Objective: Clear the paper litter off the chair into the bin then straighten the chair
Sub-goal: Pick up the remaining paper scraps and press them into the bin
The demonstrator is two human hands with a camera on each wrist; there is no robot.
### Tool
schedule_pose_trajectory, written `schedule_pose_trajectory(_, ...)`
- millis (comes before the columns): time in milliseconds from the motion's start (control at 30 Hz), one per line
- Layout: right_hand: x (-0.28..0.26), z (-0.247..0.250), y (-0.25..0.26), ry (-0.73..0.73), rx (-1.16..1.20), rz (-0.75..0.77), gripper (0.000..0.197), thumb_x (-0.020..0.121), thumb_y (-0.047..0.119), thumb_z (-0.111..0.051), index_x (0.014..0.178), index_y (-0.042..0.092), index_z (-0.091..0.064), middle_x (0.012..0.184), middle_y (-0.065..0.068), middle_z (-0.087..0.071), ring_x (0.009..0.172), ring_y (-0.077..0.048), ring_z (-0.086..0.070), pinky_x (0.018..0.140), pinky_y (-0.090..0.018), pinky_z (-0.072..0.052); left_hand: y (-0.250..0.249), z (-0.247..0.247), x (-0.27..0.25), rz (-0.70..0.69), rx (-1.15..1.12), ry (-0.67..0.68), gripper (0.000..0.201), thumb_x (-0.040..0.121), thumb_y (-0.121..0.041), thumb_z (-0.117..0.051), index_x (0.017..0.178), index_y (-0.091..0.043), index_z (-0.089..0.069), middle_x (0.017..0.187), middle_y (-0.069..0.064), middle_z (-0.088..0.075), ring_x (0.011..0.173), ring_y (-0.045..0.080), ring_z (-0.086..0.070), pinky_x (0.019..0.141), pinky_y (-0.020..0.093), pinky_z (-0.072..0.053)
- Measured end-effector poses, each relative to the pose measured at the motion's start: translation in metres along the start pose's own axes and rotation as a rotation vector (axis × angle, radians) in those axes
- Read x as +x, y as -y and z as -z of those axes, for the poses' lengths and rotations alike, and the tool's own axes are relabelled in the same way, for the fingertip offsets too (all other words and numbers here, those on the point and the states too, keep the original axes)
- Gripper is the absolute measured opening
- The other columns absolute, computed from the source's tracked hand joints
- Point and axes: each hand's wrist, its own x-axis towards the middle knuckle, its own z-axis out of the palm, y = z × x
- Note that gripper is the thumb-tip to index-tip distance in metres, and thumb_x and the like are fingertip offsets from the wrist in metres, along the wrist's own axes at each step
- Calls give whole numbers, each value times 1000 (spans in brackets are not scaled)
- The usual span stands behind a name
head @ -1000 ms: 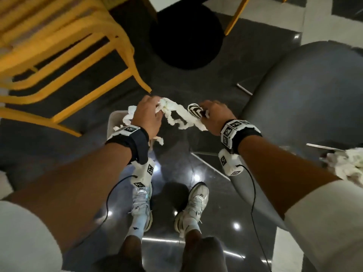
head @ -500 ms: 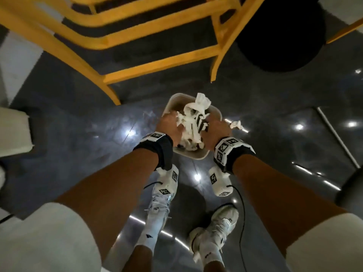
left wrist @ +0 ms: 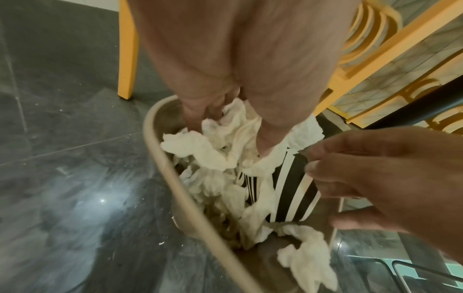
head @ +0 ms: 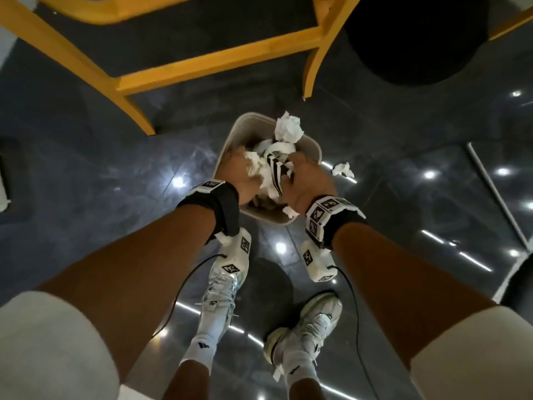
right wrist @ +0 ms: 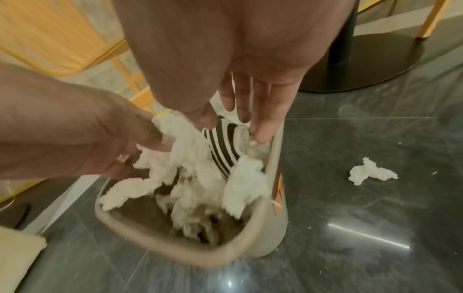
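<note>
A beige bin (head: 230, 134) stands on the dark floor, stuffed with crumpled white tissue (head: 288, 128). Both my hands reach down into its mouth. My left hand (head: 236, 171) grips a wad of tissue (left wrist: 225, 142) between thumb and fingers at the bin's left side (left wrist: 160, 158). My right hand (head: 305, 180) pinches a black-and-white striped paper cup (head: 275, 168), thumb on one side and fingers on the other (right wrist: 223, 150). One scrap of tissue (head: 342, 169) lies on the floor just right of the bin (right wrist: 368, 172). Only a dark sliver of the grey chair (head: 519, 281) shows at the right edge.
A yellow chair's legs and rungs (head: 219, 62) stand close behind the bin. A black round table base (head: 418, 39) sits at the far right. My feet (head: 222, 295) are planted just in front of the bin on glossy tiles.
My view swung from the grey chair to the bin. Both hands carried the tissue and the striped cup over and lowered them into the bin's mouth.
</note>
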Motion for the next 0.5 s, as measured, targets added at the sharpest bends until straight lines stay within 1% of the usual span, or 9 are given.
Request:
schedule_pose_trajectory(33, 1, 11, -3, -43, -9, -5, 40, 89, 39, -47, 128, 30, -44, 122, -3, -60, 107, -31, -62, 91, -46, -53, -7, 3, 1, -3, 37, 7, 71, 84, -16, -67, 145, -12, -31, 142, 9, -50, 130, 29, -49, 106, 33, -40)
schedule_pose_trajectory(100, 6, 31, -16, -131, 25, -54, 31, 90, 38, -43, 120, 29, -50, 112, -1, -62, 99, -27, -63, 82, -39, -53, -19, 3, 4, -36, 71, -17, 58, 78, -19, -65, 132, -23, -43, 124, 2, -60, 116, 26, -58, 95, 33, -47)
schedule_pose_trajectory(167, 16, 46, -37, -201, 139, -179, 29, 92, 33, -48, 118, 23, -56, 113, -5, -64, 102, -29, -63, 82, -34, -48, -27, 1, 7, -55, 94, -55, 41, 74, -27, -59, 114, -30, -50, 105, -5, -63, 98, 22, -62, 85, 36, -53)
schedule_pose_trajectory(233, 31, 51, -65, -232, 145, -275, 30, 91, 26, -51, 119, 18, -59, 121, -11, -66, 112, -33, -61, 86, -32, -46, -29, -7, 12, -63, 180, -83, 28, 75, -38, -50, 102, -32, -54, 98, -5, -64, 91, 22, -63, 84, 40, -55)
schedule_pose_trajectory(267, 40, 52, -79, -219, 111, -310, 31, 90, 24, -52, 118, 16, -61, 122, -14, -66, 115, -36, -61, 86, -32, -46, -28, -11, 15, -78, 226, -103, 28, 75, -42, -45, 99, -31, -56, 97, -3, -65, 91, 24, -63, 85, 42, -55)
schedule_pose_trajectory(300, 52, 47, -93, -181, 62, -341, 31, 90, 24, -53, 118, 15, -62, 123, -16, -66, 116, -38, -60, 87, -34, -47, -27, -15, 17, -95, 269, -123, 33, 76, -44, -42, 101, -29, -59, 101, -2, -66, 95, 26, -63, 88, 46, -54)
schedule_pose_trajectory(400, 83, 25, -133, 6, -59, -352, 33, 93, 20, -55, 125, 14, -63, 135, -17, -59, 127, -38, -52, 103, -38, -44, -16, -30, 38, -174, 364, -139, 43, 85, -37, -45, 126, -24, -53, 127, 1, -59, 118, 28, -53, 103, 48, -42)
schedule_pose_trajectory(467, 106, 2, -157, 84, -129, -319, 40, 92, 13, -55, 132, 17, -59, 144, -14, -50, 136, -34, -45, 113, -38, -38, -6, -36, 54, -216, 386, -148, 42, 88, -33, -44, 128, -22, -50, 132, 4, -56, 122, 28, -50, 104, 47, -40)
schedule_pose_trajectory(500, 118, -10, -169, 116, -163, -308, 46, 91, 10, -56, 136, 19, -56, 149, -14, -44, 138, -34, -42, 115, -39, -36, -1, -38, 62, -225, 379, -144, 40, 88, -32, -44, 126, -20, -51, 131, 5, -56, 121, 29, -51, 104, 48, -40)
